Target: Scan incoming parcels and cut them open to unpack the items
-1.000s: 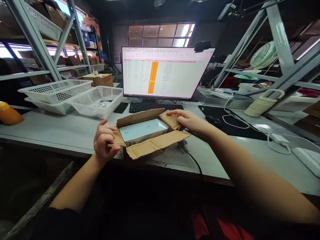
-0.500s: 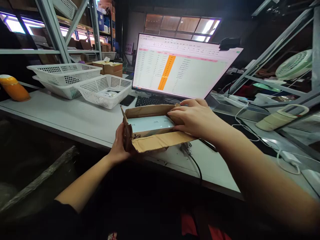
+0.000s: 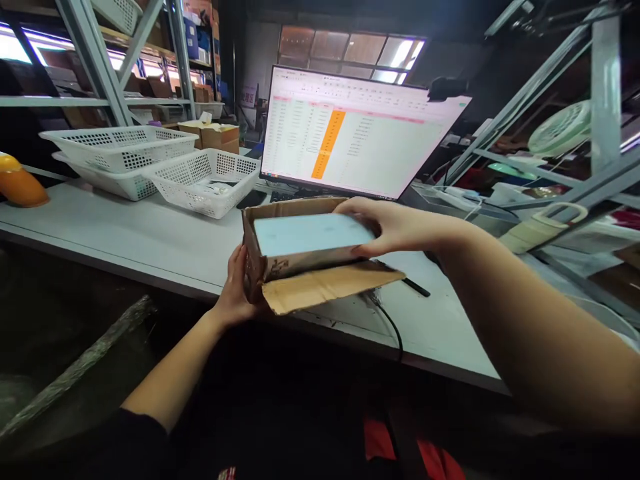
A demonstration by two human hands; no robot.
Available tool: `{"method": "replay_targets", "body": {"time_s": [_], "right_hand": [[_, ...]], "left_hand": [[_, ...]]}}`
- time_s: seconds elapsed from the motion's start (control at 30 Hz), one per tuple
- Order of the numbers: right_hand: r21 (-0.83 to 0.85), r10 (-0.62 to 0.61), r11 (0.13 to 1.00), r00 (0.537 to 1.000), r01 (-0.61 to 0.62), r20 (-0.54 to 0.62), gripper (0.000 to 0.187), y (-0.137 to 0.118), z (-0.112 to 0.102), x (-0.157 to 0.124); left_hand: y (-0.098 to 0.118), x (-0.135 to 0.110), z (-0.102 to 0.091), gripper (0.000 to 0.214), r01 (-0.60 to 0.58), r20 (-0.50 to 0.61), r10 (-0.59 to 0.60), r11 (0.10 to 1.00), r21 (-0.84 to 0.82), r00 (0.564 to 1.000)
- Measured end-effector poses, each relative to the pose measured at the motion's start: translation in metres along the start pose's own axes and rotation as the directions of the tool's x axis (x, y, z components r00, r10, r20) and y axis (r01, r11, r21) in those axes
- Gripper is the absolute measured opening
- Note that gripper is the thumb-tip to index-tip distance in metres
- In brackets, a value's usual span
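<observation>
The right grip (image 3: pixel 384 225) pinches one end of the light-blue-topped box (image 3: pixel 305 235), which extends leftward from it, within the open cardboard carton (image 3: pixel 254 257) clasped by the left grip (image 3: pixel 235 290).

The monitor (image 3: pixel 350 137) stands at the back of the desk (image 3: pixel 455 333), with the stacked baskets (image 3: pixel 120 150) and a single basket (image 3: pixel 205 183) to its left and the tumbler (image 3: pixel 535 228) to its right, the fan (image 3: pixel 560 131) behind that. Before the monitor, near the desk's front edge, is the carton (image 3: pixel 253 257), the inner box (image 3: pixel 307 233) within it, the left hand (image 3: pixel 236 288) at the carton's left end and the right hand (image 3: pixel 383 223) around the inner box's right end; whether the carton rests on the desk is hard to tell.
</observation>
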State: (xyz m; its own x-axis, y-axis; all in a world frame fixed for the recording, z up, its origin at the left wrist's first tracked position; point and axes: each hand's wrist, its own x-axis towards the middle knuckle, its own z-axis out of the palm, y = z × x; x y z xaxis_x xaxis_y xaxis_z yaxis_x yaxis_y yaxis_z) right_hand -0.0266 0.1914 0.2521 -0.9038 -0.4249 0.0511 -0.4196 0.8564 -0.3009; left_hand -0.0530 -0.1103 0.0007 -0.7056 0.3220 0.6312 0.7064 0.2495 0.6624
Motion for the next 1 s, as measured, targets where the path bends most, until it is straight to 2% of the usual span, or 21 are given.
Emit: {"method": "replay_targets", "body": {"time_s": [0.07, 0.1, 0.17, 0.2, 0.27, 0.37, 0.43, 0.53, 0.6, 0.67, 0.73, 0.83, 0.9, 0.93, 0.97, 1.0], "right_hand": [[0.179, 0.043, 0.984, 0.984, -0.012, -0.17, 0.076, -0.004, -0.013, -0.011], [0.263, 0.07, 0.965, 0.96, 0.005, -0.272, 0.081, -0.006, -0.018, -0.017], [0.398, 0.129, 0.916, 0.899, 0.055, -0.42, 0.086, -0.007, -0.024, -0.026], [0.458, 0.156, 0.885, 0.879, 0.077, -0.45, 0.088, -0.007, -0.024, -0.03], [0.562, 0.197, 0.821, 0.876, 0.097, -0.44, 0.085, -0.003, -0.017, -0.033], [0.643, 0.269, 0.763, 0.869, 0.07, -0.414, 0.08, 0.009, 0.006, -0.028], [0.645, 0.337, 0.764, 0.85, 0.004, -0.404, 0.08, 0.016, 0.027, -0.02], [0.557, 0.376, 0.827, 0.808, -0.072, -0.454, 0.075, 0.018, 0.064, -0.008], [0.36, 0.257, 0.932, 0.769, -0.038, -0.585, 0.071, 0.011, 0.092, -0.004], [0.054, -0.004, 0.997, 0.741, 0.055, -0.672, 0.067, 0.0, 0.121, -0.004], [-0.234, -0.262, 0.961, 0.743, 0.145, -0.616, 0.061, -0.012, 0.151, -0.007], [-0.461, -0.455, 0.846, 0.814, 0.268, -0.361, 0.052, -0.027, 0.184, -0.015], [-0.47, -0.531, 0.79, 0.823, 0.395, -0.201, 0.063, -0.028, 0.186, -0.019], [-0.443, -0.541, 0.788, 0.824, 0.427, -0.168, 0.07, -0.024, 0.18, -0.019], [-0.412, -0.512, 0.815, 0.838, 0.407, -0.186, 0.072, -0.017, 0.17, -0.018], [-0.377, -0.431, 0.868, 0.869, 0.324, -0.244, 0.071, -0.005, 0.158, -0.015]], "left_hand": [[-0.001, -0.001, -0.011, 0.129, -0.019, -0.053, 0.02, 1.0, 0.02, 0.998], [-0.003, -0.002, -0.019, 0.125, -0.019, -0.097, 0.023, 0.999, 0.04, 0.995], [-0.008, -0.006, -0.04, 0.118, 0.029, -0.231, 0.001, 0.992, 0.126, 0.973], [-0.012, -0.008, -0.054, 0.115, 0.079, -0.315, -0.017, 0.979, 0.187, 0.949], [-0.021, -0.015, -0.083, 0.112, 0.202, -0.467, -0.032, 0.927, 0.317, 0.884], [-0.035, -0.025, -0.123, 0.122, 0.344, -0.577, -0.015, 0.815, 0.466, 0.816], [-0.041, -0.029, -0.14, 0.125, 0.4, -0.6, -0.019, 0.763, 0.509, 0.8], [-0.046, -0.032, -0.146, 0.118, 0.405, -0.589, -0.016, 0.741, 0.536, 0.808], [-0.049, -0.029, -0.143, 0.115, 0.381, -0.557, -0.007, 0.738, 0.557, 0.83], [-0.054, -0.024, -0.138, 0.112, 0.376, -0.548, -0.003, 0.73, 0.57, 0.837], [-0.06, -0.017, -0.134, 0.113, 0.407, -0.585, -0.001, 0.72, 0.562, 0.811], [-0.068, -0.007, -0.131, 0.128, 0.428, -0.674, 0.032, 0.75, 0.504, 0.738], [-0.072, -0.004, -0.13, 0.134, 0.386, -0.699, 0.079, 0.786, 0.483, 0.711], [-0.073, -0.003, -0.131, 0.134, 0.359, -0.695, 0.102, 0.797, 0.485, 0.712], [-0.073, -0.003, -0.131, 0.133, 0.336, -0.685, 0.122, 0.802, 0.494, 0.718], [-0.074, -0.004, -0.131, 0.131, 0.314, -0.677, 0.142, 0.804, 0.504, 0.722]]}}
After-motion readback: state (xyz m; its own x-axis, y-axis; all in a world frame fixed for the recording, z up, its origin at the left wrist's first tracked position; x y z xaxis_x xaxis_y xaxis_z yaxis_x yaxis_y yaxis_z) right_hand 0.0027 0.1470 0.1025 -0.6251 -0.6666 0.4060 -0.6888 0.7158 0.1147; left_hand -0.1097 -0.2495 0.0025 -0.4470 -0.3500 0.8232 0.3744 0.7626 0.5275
